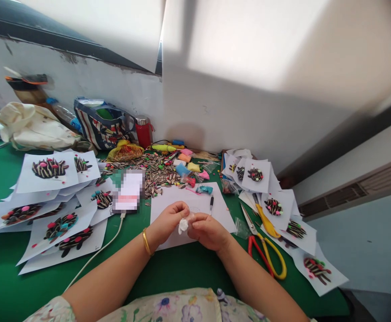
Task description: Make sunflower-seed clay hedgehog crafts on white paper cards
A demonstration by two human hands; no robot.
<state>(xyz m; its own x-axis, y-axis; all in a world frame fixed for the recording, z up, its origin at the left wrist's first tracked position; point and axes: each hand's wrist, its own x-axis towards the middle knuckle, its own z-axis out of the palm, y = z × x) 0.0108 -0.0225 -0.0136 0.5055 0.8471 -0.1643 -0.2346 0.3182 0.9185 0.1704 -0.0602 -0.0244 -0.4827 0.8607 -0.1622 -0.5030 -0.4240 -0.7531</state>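
A small white lump of soft clay (pixel 183 226), with what looks like clear plastic around it, is between my two hands above a white paper sheet (pixel 165 208). My left hand (pixel 171 220) pinches it from the left, thumb and fingers together. From the right, my right hand (pixel 210 230) is closed on its edge, where some of the grip is hidden. On the sheet lie a black pen (pixel 212 205) and a teal clay packet (pixel 204 189). Beyond it are a blue clay packet (pixel 182 169), a yellow one (pixel 194 167) and scattered sunflower seeds (pixel 158 174).
Stacked seed-picture sheets (pixel 24 179) lie at left, with more sheets (pixel 284 210) at right. Scissors (pixel 265 250) and a yellow-handled cutter (pixel 267 221) lie by my right arm. A phone (pixel 128 192) trails a cable. A red flask (pixel 143 133) and striped bag (pixel 103 127) stand along the wall.
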